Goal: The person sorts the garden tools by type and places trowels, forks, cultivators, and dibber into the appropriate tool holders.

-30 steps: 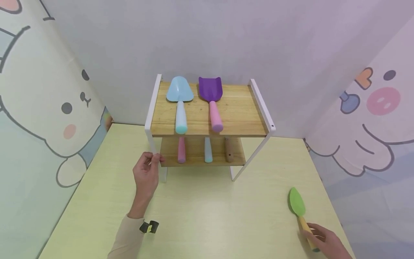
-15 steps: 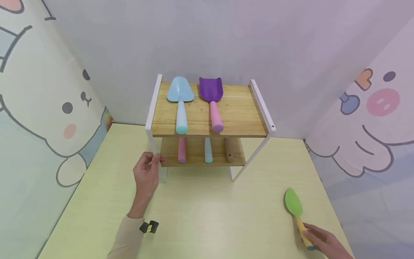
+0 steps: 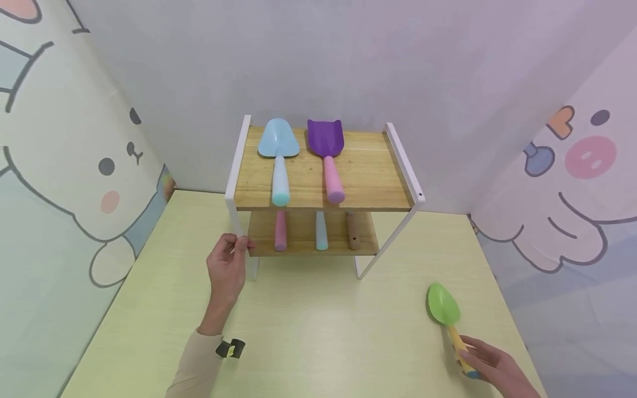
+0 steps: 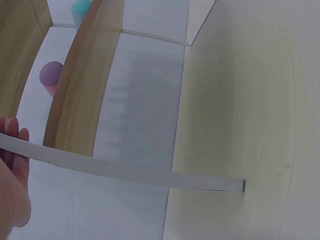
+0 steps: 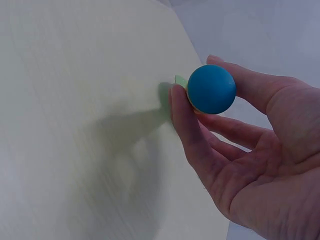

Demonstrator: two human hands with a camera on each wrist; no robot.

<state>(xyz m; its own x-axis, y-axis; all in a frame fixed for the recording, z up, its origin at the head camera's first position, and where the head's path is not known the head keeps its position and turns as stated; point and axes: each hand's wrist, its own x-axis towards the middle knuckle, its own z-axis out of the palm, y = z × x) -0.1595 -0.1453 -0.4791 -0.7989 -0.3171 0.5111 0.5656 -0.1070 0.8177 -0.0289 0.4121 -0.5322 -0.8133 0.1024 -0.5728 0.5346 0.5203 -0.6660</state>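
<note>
At the lower right of the head view, my right hand [image 3: 494, 364] pinches the yellow handle of a toy shovel [image 3: 443, 304] with a rounded green blade. The right wrist view looks onto the blue end cap [image 5: 211, 90] between thumb and fingers; most of the shovel is hidden behind it. My left hand [image 3: 226, 271] holds the left front leg of a two-tier wooden shelf [image 3: 375, 179]. In the left wrist view the fingers lie around that white leg [image 4: 125, 170]. A light blue shovel [image 3: 279, 138] and a purple shovel with a pink handle [image 3: 325, 138] lie on the top board.
Below, the lower board [image 3: 298, 237] bears a pink handle [image 3: 281, 232], a pale blue handle [image 3: 321, 232] and a brown handle [image 3: 353, 232], their far ends hidden by the top board. The table [image 3: 308, 337] is bordered by cartoon-printed cloth walls [image 3: 552, 232].
My right hand has moved the green shovel leftward and slightly up in the head view, and its blade has turned more to the left. The left hand stays on the shelf leg.
</note>
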